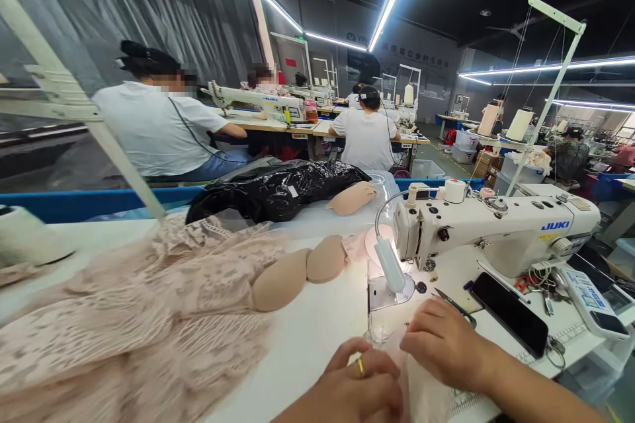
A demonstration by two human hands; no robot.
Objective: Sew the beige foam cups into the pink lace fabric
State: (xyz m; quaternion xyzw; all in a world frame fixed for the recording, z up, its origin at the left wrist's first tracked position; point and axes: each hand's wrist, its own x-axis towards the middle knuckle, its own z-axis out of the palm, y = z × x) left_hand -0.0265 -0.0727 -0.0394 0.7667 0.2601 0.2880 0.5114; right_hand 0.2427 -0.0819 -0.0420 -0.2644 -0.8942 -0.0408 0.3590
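Observation:
Sheer pale pink fabric [419, 386] lies at the front of the sewing machine [489, 231], partly hidden by my hands. My left hand [360, 380], with a ring on one finger, has its fingers curled and closed on the fabric's left side. Across from it, my right hand [444, 344] is closed with its fingertips gripping the same fabric. Just beyond both hands is the metal needle plate [384, 294], lit by a lamp [390, 264] that hides the needle. Scissors [454, 307] lie close behind my right hand.
Beige bra cups [280, 281] and a heap of pink lace [124, 317] spread over the left of the table. A phone [510, 312] and a control box [592, 301] are at the right. A black plastic bag [278, 192] lies behind. Co-workers [367, 132] sit at machines ahead.

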